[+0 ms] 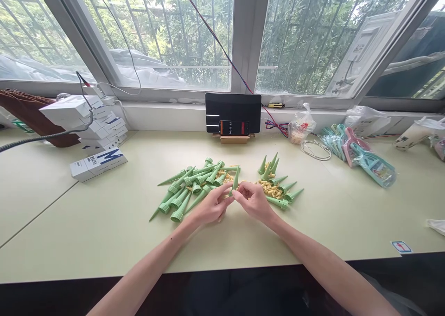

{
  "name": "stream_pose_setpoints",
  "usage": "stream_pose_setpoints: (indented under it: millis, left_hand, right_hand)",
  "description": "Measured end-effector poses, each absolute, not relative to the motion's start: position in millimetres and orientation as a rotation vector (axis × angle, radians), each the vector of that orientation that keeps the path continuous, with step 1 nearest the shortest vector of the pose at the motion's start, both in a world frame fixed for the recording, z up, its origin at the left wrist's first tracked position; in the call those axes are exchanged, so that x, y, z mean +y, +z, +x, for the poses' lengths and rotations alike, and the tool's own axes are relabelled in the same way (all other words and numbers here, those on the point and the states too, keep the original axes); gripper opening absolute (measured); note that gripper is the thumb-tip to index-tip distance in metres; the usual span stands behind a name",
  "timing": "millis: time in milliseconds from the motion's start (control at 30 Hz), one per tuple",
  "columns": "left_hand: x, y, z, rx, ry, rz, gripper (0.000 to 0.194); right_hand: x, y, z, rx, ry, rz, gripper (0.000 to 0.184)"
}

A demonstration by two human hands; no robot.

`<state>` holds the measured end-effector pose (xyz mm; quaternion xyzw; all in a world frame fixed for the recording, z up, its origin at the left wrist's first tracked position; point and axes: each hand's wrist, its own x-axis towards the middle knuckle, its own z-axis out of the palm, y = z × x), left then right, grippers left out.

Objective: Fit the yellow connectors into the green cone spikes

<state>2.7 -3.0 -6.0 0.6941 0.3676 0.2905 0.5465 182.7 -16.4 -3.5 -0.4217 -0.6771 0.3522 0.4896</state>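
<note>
Pale counter (104, 242) under barred windows (194, 28). Left hand (212, 205) and right hand (255, 202) have fingers pinching one near-upright green spike (236, 179) between them; loose pinch could drop it. Sleeveless wrists brushing the yellow pegs (273, 189) could scatter them. Box (99, 163) reads "M"; phone (234, 127) timer too small.

Daylit, grey-framed windows (245, 42) rise behind a pale table (347, 214); the hazy greenery (295, 42) beyond is probably trees.

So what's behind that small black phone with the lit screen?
Behind the small black phone stands a larger, glossy black rectangular panel; whatever lies directly behind the phone is covered.
</note>
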Motion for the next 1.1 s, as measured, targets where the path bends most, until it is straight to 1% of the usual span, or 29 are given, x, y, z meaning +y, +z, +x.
stream_pose_setpoints:
  millis: [233,533,733,1100]
  left_hand:
    - [-4.2,-4.6,0.4,0.849,0.602,1.638,0.054]
    - [-3.1,-5.3,0.6,0.827,0.567,1.631,0.051]
    - [-5.0,-5.5,3.0,0.833,0.585,1.591,0.058]
    - [-6.6,-7.2,4.1,0.805,0.603,1.585,0.052]
  right_hand:
    - [-17.6,-1.3,180.6,-1.636,0.886,-1.007,0.036]
    - [-14.9,-4.2,180.9,-1.626,0.894,-1.009,0.034]
    - [-12.9,-7.9,181.0,-1.581,0.956,-1.040,0.033]
    - [-14.6,-5.4,180.3,-1.557,1.027,-1.055,0.029]
